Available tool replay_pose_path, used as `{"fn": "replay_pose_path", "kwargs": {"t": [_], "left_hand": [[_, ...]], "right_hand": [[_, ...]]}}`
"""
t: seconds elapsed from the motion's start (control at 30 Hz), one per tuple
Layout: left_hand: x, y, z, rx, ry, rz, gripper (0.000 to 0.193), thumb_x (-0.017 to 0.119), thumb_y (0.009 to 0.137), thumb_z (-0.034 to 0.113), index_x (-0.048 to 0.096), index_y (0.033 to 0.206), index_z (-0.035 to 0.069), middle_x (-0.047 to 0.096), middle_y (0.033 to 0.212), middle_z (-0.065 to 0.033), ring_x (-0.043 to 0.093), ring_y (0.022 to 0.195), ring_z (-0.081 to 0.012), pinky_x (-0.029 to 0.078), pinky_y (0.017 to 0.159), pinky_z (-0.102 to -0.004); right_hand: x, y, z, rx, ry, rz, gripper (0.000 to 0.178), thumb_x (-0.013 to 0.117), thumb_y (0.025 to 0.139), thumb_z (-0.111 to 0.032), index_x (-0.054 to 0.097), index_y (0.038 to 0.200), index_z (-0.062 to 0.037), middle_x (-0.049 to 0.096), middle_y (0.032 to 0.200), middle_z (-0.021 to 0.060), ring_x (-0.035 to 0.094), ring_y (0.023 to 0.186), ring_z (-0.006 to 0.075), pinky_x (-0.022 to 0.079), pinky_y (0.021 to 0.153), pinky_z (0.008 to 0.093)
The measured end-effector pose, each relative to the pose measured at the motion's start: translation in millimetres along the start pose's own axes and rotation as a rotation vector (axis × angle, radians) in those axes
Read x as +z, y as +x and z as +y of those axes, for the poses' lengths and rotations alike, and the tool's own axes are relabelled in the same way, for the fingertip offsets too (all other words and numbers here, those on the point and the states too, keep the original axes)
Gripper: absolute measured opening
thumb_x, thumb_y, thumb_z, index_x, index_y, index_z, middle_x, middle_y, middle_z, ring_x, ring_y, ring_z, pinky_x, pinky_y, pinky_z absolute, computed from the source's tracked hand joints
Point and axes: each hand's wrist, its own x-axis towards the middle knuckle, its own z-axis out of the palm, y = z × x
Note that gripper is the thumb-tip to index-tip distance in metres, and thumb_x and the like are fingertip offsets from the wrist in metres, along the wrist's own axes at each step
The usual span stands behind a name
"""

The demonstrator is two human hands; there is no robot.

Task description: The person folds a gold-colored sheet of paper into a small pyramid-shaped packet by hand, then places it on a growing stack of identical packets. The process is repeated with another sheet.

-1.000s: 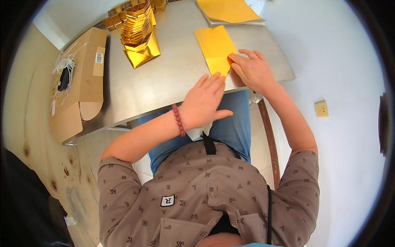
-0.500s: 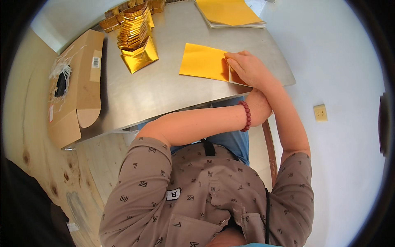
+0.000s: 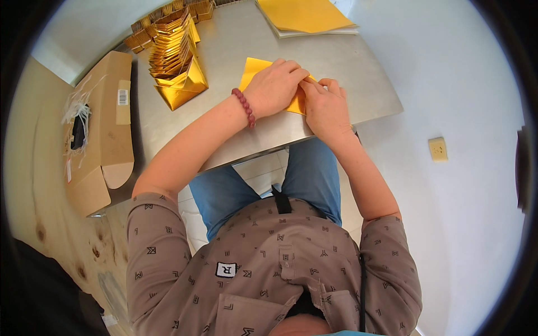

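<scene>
A sheet of gold paper (image 3: 252,68) lies on the metal table near its front edge, its right end beneath my hands. My left hand (image 3: 276,87), a dark red bead bracelet at its wrist, reaches over the sheet with bent fingers. It meets my right hand (image 3: 326,105), whose fingers are closed at the right end of the paper. The fingertips come together on the sheet there, and the hands hide most of the fold. Farther left stands a row of folded gold foil pieces (image 3: 180,87), leaning on one another.
A stack of gold sheets (image 3: 305,17) lies at the back right of the metal table (image 3: 230,33). Bundled folded pieces (image 3: 168,17) line the far left edge. An opened cardboard box (image 3: 115,129) is on the left, and a white wall (image 3: 459,101) rises on the right.
My left hand has moved from under my right wrist, up and left onto the paper. My right hand has shifted slightly down and left. The paper's right end is now covered.
</scene>
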Motion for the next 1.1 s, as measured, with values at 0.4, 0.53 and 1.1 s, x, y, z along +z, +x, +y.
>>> {"fn": "replay_pose_path", "kwargs": {"t": [0.4, 0.53, 1.1], "left_hand": [[18.3, 21.6, -19.8, -0.019, 0.034, -0.172, 0.031, 0.061, 0.098, 0.015, 0.071, 0.127, 0.013, 0.064, 0.118, -0.0135, 0.062, 0.108, -0.035, 0.053, 0.096, -0.0419], [14.3, 4.4, 13.6, -0.198, 0.079, -0.261, 0.031, 0.062, 0.097, 0.02, 0.07, 0.125, 0.008, 0.062, 0.116, -0.017, 0.062, 0.107, -0.0359, 0.053, 0.094, -0.0427], [-54.8, -126.5, 13.2, -0.046, 0.22, -0.128, 0.041, 0.064, 0.1, 0.022, 0.064, 0.138, 0.008, 0.063, 0.143, -0.0057, 0.054, 0.134, -0.0255, 0.042, 0.112, -0.0396]], "right_hand": [[-22.1, 9.2, 9.9, 0.108, 0.237, -0.155, 0.02, 0.057, 0.099, -0.012, 0.069, 0.112, -0.0026, 0.071, 0.122, 0.015, 0.064, 0.11, 0.037, 0.052, 0.095, 0.0483], [-36.9, 8.1, 10.5, 0.18, 0.398, -0.274, 0.023, 0.056, 0.1, -0.013, 0.068, 0.115, -0.0002, 0.069, 0.124, 0.02, 0.062, 0.117, 0.0414, 0.051, 0.099, 0.0505], [-40.7, -25.7, 2.3, -0.207, 0.309, -0.216, 0.078, 0.086, 0.076, -0.048, 0.062, 0.14, -0.0088, 0.054, 0.151, 0.0158, 0.041, 0.147, 0.038, 0.027, 0.124, 0.0569]]}}
